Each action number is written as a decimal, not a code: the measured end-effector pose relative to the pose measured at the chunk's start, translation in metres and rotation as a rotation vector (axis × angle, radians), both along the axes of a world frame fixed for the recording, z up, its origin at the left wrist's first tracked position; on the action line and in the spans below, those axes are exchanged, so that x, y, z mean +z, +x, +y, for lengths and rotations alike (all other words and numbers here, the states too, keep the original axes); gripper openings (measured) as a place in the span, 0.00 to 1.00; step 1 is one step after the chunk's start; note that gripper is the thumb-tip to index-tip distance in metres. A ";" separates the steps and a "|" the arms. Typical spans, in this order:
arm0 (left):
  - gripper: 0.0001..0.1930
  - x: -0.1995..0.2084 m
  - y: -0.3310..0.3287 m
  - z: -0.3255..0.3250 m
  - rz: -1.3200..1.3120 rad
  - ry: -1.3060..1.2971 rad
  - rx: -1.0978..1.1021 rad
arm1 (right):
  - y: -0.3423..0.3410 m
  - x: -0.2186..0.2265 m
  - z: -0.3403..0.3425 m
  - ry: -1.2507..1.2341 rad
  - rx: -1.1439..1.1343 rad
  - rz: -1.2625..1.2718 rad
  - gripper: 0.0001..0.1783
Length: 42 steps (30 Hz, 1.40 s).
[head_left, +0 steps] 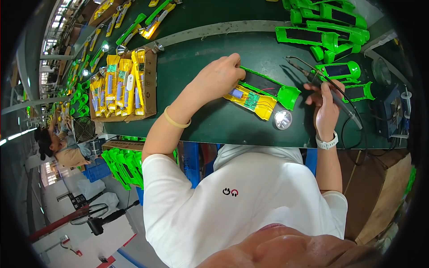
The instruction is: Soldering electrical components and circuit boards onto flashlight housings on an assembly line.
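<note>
Green casing (267, 84) at worktop (203, 123), beside yellow half (264, 106); left hand (222, 76) grip pinching its left end, right hand (327, 102) gripping soldering iron (309, 76). Tugging casing could strain red wire (269, 89); stray hot tip could melt plastic.

Glossy green plastic casing (289, 95); shiny metallic reflector (283, 119).

Green bench (190, 56) free beyond left hand (220, 77); carton (151, 82) blocks left.
</note>
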<state>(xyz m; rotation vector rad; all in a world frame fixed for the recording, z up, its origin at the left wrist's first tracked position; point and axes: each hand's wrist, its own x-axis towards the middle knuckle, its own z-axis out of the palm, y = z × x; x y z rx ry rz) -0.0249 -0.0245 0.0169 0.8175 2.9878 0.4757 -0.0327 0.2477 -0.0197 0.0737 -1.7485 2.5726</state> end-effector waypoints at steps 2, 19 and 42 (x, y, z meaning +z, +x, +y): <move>0.05 0.001 -0.001 0.000 -0.005 -0.002 0.004 | -0.003 -0.010 0.001 -0.068 0.066 -0.043 0.15; 0.06 0.012 -0.001 0.010 -0.022 0.062 0.034 | 0.005 -0.013 -0.001 -0.152 0.131 -0.049 0.15; 0.04 -0.009 0.009 0.067 -0.047 0.073 0.007 | 0.030 -0.014 0.037 0.128 0.182 0.057 0.13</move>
